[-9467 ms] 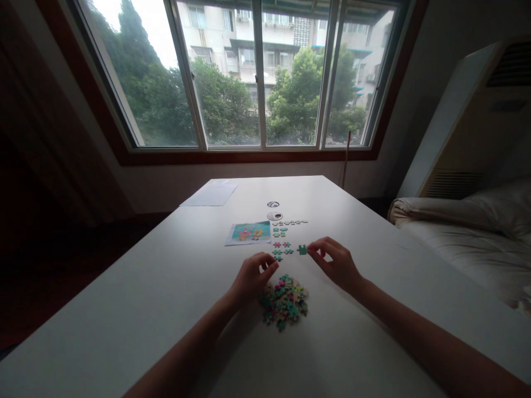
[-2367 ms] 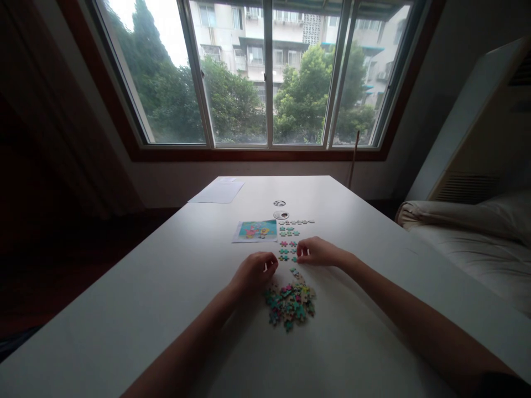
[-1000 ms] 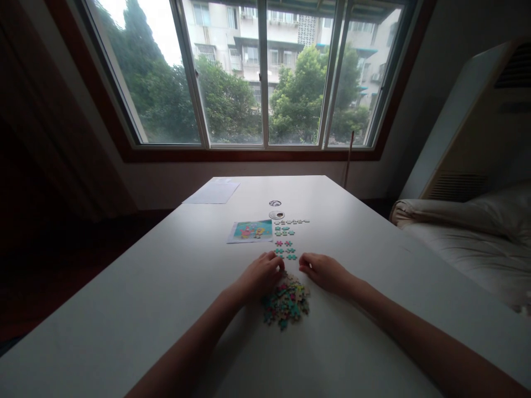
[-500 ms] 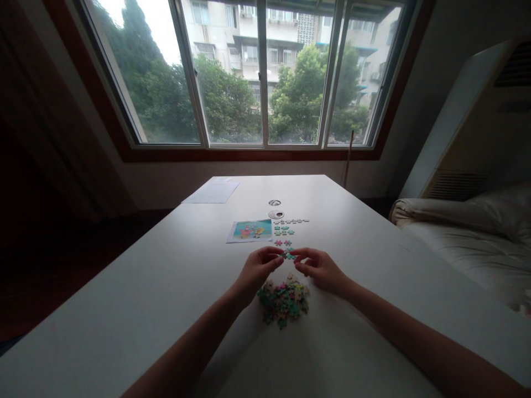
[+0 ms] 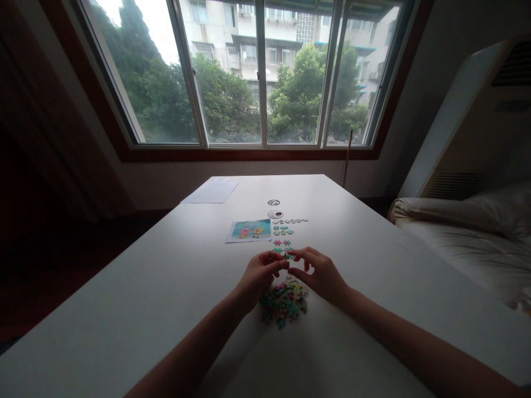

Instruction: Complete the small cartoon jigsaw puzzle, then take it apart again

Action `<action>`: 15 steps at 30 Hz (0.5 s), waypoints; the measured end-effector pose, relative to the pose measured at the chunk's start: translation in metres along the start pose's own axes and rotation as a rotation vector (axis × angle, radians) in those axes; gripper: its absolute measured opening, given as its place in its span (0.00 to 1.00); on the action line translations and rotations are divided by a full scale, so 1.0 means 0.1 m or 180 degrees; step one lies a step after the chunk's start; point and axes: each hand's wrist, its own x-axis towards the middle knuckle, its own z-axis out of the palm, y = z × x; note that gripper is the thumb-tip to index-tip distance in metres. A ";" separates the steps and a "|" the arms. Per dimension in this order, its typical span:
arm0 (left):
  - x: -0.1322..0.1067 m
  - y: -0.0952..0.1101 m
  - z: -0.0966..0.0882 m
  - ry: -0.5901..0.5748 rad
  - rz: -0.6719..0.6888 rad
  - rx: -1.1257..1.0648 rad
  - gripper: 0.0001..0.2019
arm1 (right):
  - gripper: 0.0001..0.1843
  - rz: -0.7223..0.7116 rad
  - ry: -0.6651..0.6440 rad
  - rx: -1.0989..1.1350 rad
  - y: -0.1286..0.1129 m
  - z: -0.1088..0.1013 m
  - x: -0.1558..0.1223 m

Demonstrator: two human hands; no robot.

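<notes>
A heap of small colourful jigsaw pieces (image 5: 284, 302) lies on the white table (image 5: 174, 287) in front of me. My left hand (image 5: 258, 274) and my right hand (image 5: 320, 273) are raised just above its far edge, fingertips meeting. Both pinch small puzzle pieces (image 5: 287, 256) between thumb and fingers; the pieces are teal and too small to tell apart. Beyond the hands lie sorted rows of pieces (image 5: 282, 236), pink and teal, laid out flat. A printed reference picture (image 5: 249, 230) lies to their left.
Two small round objects (image 5: 274, 214) sit beyond the rows, and a sheet of paper (image 5: 210, 192) lies at the table's far left corner. A wide window fills the back wall. A pale sofa or bedding (image 5: 468, 232) stands to the right of the table.
Both hands rose from the heap and came together over its far edge, pinching pieces between the fingertips. In the last half second they moved slightly closer together.
</notes>
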 end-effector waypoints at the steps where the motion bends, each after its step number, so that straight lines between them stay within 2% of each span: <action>1: 0.00 0.00 0.00 -0.0004 -0.0006 0.0008 0.12 | 0.17 -0.0021 0.0017 -0.0035 0.00 0.00 0.00; 15: 0.00 -0.01 0.00 -0.0167 0.0122 0.0230 0.12 | 0.13 -0.0224 0.0153 -0.0351 -0.02 -0.04 0.02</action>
